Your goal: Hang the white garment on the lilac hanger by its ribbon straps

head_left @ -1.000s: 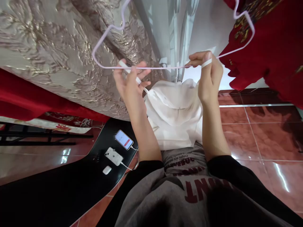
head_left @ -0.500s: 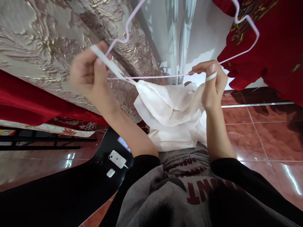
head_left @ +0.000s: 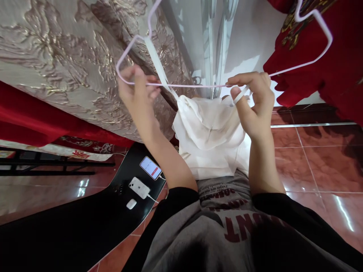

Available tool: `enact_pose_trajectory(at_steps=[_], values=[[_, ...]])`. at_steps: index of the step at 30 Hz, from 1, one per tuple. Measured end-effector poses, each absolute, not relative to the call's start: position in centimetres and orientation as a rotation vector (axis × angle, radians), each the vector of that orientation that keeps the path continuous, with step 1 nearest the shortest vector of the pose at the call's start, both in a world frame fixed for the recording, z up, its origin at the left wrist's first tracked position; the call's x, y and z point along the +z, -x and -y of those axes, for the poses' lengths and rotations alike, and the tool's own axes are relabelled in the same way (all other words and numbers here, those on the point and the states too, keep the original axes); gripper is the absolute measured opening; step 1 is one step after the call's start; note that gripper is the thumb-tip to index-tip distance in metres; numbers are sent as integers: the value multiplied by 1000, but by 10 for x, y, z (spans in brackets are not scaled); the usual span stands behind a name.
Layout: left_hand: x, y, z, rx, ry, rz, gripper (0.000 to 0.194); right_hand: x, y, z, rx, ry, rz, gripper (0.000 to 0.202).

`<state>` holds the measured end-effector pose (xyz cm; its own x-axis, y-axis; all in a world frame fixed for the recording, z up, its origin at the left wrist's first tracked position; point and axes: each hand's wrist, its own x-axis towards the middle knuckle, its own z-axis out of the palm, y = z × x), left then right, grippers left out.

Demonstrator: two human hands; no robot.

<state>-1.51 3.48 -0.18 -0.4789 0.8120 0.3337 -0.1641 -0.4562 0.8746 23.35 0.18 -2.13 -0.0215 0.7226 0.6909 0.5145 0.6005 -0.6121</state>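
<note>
A pale pink clothes hanger (head_left: 195, 86) is held up in front of me, its lower bar running across between my hands. A white sheer garment (head_left: 211, 132) hangs beneath it by thin straps. Its left strap (head_left: 157, 62) is looped over the hanger's left notch. My left hand (head_left: 140, 90), slightly blurred, is by the hanger's lower left corner with its fingers apart. The fingers of my right hand (head_left: 255, 100) grip the bar toward its right side. Across the right thumb lies the garment's other strap (head_left: 241, 94), off the hanger's right arm.
Left of me a glossy black table (head_left: 85, 223) carries a lit phone (head_left: 150, 167), a white phone (head_left: 138, 187) with a cable, and a small white case (head_left: 131, 204). Embossed beige fabric (head_left: 56, 56) hangs at left, red cloth (head_left: 306, 68) at right, above a red tiled floor (head_left: 297, 162).
The left strap has gone from my left hand onto the hanger's left notch. My left hand has moved right and down, fingers opening. The hanger has shifted; my right thumb has spread outward with its strap.
</note>
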Motion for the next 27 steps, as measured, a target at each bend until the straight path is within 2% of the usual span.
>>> enact_pose_trajectory(at_steps=[3, 6, 11, 17, 22, 27], values=[[-21, -8, -34, 1905, -1000, -953, 32, -21, -233, -4, 270, 978, 1733, 35], [-23, -20, -32, 1912, -999, -873, 32, -24, -241, -8, 286, 865, 1712, 45], [-19, -18, -31, 1895, -996, -897, 32, -32, -289, -14, 130, 835, 1356, 54], [-21, -15, -33, 1895, -964, -861, 34, 8, -336, -31, 231, 932, 1506, 34], [-19, -12, -30, 1864, -921, -792, 30, 45, -320, -52, 164, 841, 1790, 32], [-20, -13, -29, 1882, -961, -837, 40, 54, -303, -54, 115, 880, 1808, 30]])
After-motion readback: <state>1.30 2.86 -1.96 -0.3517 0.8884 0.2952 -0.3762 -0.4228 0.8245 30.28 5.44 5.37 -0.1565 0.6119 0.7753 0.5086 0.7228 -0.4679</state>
